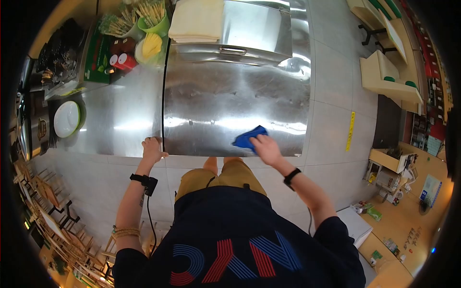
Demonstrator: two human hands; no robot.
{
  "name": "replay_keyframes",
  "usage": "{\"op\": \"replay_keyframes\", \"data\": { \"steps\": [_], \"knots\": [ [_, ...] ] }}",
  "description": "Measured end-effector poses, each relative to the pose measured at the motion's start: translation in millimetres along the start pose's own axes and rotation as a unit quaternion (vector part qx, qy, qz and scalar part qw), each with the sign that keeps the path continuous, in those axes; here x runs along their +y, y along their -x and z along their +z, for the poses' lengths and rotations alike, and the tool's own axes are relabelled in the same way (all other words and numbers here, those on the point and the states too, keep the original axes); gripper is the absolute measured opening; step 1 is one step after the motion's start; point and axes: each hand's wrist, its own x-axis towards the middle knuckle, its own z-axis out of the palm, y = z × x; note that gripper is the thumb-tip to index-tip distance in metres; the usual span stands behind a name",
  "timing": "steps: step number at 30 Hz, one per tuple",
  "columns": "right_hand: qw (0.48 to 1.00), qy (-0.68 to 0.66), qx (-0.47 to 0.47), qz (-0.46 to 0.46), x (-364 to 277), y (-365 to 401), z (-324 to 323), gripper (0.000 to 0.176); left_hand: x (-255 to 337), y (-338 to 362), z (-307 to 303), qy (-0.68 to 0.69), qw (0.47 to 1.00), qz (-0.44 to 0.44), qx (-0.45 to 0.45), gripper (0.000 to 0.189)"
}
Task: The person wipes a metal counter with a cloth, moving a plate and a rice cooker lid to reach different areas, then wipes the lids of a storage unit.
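A blue cloth (250, 138) lies bunched on the stainless steel counter (235, 96), close to its front edge. My right hand (267, 150) grips the cloth's right side, fingers closed on it and pressing toward the metal. To the left, my left hand (153, 150) rests on the counter's front edge, beside the dark seam between two steel sections. Its fingers are bent over the edge, and the hand holds no object that I can see.
A steel box with a handle (257, 29) stands at the back, folded beige cloths (196, 20) on its left. Further left are a white bowl (67, 118), a green box (98, 57) and green containers of sticks (153, 21). Wooden chairs (50, 192) stand at lower left.
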Motion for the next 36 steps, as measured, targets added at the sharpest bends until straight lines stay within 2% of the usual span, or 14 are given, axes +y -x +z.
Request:
{"op": "replay_keyframes", "data": {
  "steps": [3,5,6,9,11,13,15,18,20,25,28,29,30,36],
  "knots": [
    [0.998,-0.026,0.054,-0.028,-31.9,-49.8,17.1,0.04,-4.3,-2.0,0.8,-0.006,1.0,0.015,0.016,0.07],
    [0.998,-0.016,0.062,-0.024,-32.5,-77.7,10.4,0.041,-2.3,-1.6,-4.8,0.01,1.0,0.003,-0.018,0.069],
    [0.998,-0.007,0.061,-0.022,-26.3,-89.4,6.7,0.042,-1.6,0.6,-7.9,0.019,1.0,0.008,-0.02,0.068],
    [0.987,0.029,0.156,-0.027,28.2,-134.6,2.8,0.039,1.0,3.4,-12.9,0.027,0.999,0.015,-0.019,0.067],
    [0.984,0.049,0.169,0.008,73.2,-161.4,-23.7,0.039,-9.7,-6.8,0.8,0.001,1.0,0.019,-0.012,0.071],
    [0.976,0.079,0.176,0.1,116.9,-171.9,-60.7,0.038,-17.7,-7.1,8.3,0.013,1.0,0.0,-0.027,0.075],
    [0.96,0.107,0.172,0.192,171.3,-158.6,-86.6,0.041,-11.9,-4.8,-1.3,0.017,0.999,0.005,-0.047,0.077],
    [0.948,0.099,0.197,0.228,232.0,-118.2,-99.8,0.045,-8.2,-2.1,-4.5,0.017,0.999,-0.008,-0.048,0.076],
    [0.928,0.082,0.186,0.311,245.5,-101.0,-97.5,0.047,-7.8,-2.5,-5.8,0.023,0.998,-0.013,-0.05,0.074],
    [0.895,0.082,0.217,0.381,224.4,-119.4,-92.2,0.047,0.5,2.3,-18.3,0.023,0.999,-0.015,-0.046,0.07],
    [0.918,0.104,0.277,0.263,205.6,-126.2,-83.4,0.047,-6.9,0.5,-7.8,0.021,1.0,-0.004,-0.019,0.068],
    [0.933,0.088,0.261,0.232,195.5,-124.1,-77.4,0.048,-11.8,-2.1,0.4,0.021,1.0,0.0,0.006,0.066],
    [0.946,0.071,0.244,0.2,176.6,-117.7,-71.5,0.048,5.6,3.7,-18.3,0.012,0.998,-0.039,-0.051,0.071],
    [0.993,0.0,0.113,-0.02,101.3,-24.1,-51.1,0.051,2.5,-0.2,-16.6,-0.007,0.997,-0.036,-0.063,0.07]
  ]
}}
